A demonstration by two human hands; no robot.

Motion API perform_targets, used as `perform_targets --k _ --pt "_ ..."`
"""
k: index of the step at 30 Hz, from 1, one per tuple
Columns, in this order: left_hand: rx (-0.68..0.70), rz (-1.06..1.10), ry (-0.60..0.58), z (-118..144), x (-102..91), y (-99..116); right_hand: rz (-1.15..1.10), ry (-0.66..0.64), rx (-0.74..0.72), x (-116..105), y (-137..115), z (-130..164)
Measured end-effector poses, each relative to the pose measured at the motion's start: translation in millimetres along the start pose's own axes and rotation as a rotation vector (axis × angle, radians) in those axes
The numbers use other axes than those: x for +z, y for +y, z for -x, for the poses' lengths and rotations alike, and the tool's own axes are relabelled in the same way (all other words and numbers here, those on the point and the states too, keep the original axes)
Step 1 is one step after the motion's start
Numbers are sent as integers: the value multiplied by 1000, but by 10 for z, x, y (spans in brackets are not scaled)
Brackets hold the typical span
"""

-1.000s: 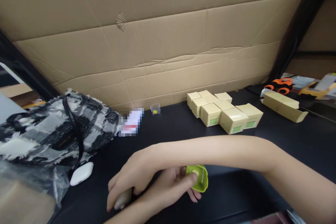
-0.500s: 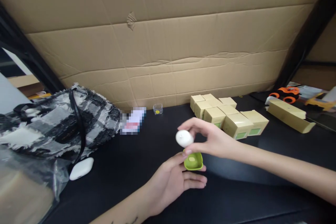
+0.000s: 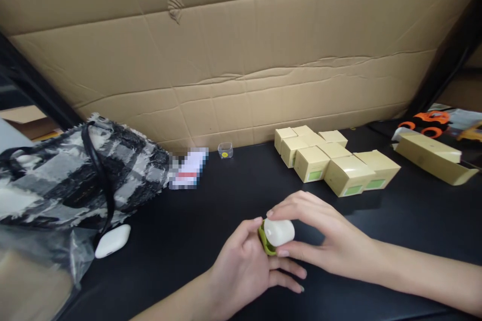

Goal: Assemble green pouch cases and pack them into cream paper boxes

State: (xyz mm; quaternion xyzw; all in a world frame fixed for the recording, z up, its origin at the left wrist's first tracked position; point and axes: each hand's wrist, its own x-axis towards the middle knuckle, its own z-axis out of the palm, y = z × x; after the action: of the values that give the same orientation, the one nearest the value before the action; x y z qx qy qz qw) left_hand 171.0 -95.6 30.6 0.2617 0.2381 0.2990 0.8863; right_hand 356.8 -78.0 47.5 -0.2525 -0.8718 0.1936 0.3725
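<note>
Pinching white case [image 3: 279, 231], right hand [image 3: 324, 241] presses green cover [image 3: 264, 242].

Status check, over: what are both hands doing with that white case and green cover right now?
Left hand holds green cover. Right hand grips white case, seated against the cover. Small boxes behind, apart from the hands; nothing between.

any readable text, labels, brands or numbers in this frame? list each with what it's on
None can be read.
Green labels on the small tan boxes: too small to read.
Pixelated card beside the checked bag: blurred out.
Yellow dot on the tiny clear box: no legible mark.
White case held by the right hand and green cover in the left hand: no print visible.
</note>
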Motion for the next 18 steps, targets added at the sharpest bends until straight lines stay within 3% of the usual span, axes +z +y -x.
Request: perform_targets --k 12,18 --pt "9 -85 -22 1 4 -48 60 -10 -71 43 -45 6" --pt "56 -68 -32 -9 11 -74 119 25 7 142 -33 16"
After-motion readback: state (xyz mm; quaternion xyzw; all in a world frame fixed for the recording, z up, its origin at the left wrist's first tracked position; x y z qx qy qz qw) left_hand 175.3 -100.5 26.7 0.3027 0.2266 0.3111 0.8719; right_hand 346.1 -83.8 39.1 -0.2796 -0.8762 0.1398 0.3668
